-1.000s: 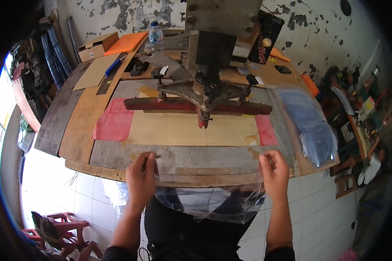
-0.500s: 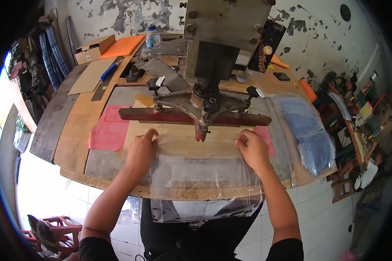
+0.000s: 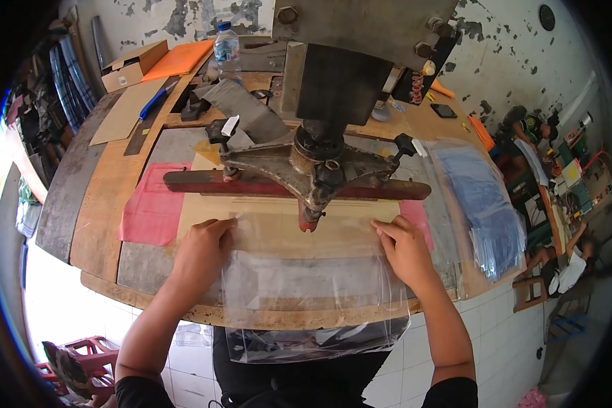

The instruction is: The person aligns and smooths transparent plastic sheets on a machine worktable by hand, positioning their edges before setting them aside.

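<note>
A clear plastic sheet [image 3: 313, 299], folded or layered, lies across the front of the worktable and hangs over its edge above my lap. My left hand [image 3: 204, 253] pinches its upper left corner between thumb and fingers. On the opposite side, my right hand [image 3: 408, 254] grips the upper right corner. Under the sheet's far part is a tan board [image 3: 279, 234]. Just beyond my fingertips, a long red-edged press bar [image 3: 251, 185] spans the board, carried by a greasy metal press head [image 3: 319, 153]. Whether the bar touches the board cannot be made out.
Pink sheeting [image 3: 153, 211] shows left of the board. A stack of bluish clear plastic pieces [image 3: 483, 204] lies at right. Farther back are a blue cutter [image 3: 158, 102], a water bottle [image 3: 226, 49], a cardboard box [image 3: 134, 64] and a phone [image 3: 444, 110]. Another person [image 3: 523, 129] sits at far right.
My view has moved closer and tilted slightly. My right-hand fingers are less curled than before. Both hands stay at the sheet's corners, about as far from the bar.
</note>
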### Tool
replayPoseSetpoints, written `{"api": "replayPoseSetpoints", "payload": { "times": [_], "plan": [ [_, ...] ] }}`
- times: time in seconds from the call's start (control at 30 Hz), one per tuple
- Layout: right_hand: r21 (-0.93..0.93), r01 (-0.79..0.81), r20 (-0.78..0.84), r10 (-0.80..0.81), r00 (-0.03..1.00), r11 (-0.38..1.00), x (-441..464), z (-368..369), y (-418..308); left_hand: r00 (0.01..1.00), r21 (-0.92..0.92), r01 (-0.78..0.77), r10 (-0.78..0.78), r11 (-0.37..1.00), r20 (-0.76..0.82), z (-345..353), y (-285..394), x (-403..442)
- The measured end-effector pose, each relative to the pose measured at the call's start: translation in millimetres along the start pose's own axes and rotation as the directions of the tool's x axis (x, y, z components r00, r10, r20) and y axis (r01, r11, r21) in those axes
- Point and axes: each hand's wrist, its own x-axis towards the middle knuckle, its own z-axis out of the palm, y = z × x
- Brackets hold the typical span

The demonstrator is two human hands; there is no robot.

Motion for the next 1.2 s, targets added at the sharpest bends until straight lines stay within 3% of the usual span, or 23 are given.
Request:
{"api": "replayPoseSetpoints", "payload": {
  "times": [0.13, 0.43, 0.77, 1.2],
  "plan": [
    [0.012, -0.029, -0.02, 0.029, 0.999, 1.0, 9, 8, 8, 0.993, -0.028, -0.087, 0.084, 0.996, -0.083, 8, -9, 9],
    [0.048, -0.009, -0.095, 0.013, 0.995, 0.999, 21, 12, 12, 0.999, -0.117, 0.044, -0.048, 0.992, -0.026, 6, -1, 19],
    [-0.002, -0.033, -0.071, 0.033, 0.997, 0.999, 22, 12, 11, 0.993, -0.084, 0.028, -0.038, 0.996, -0.112, 11, -7, 17],
    [0.004, -0.103, -0.05, 0.103, 0.993, 0.995, 24, 8, 2, 0.998, -0.099, 0.029, -0.034, 0.995, -0.053, 9, -9, 18]
  ]
}}
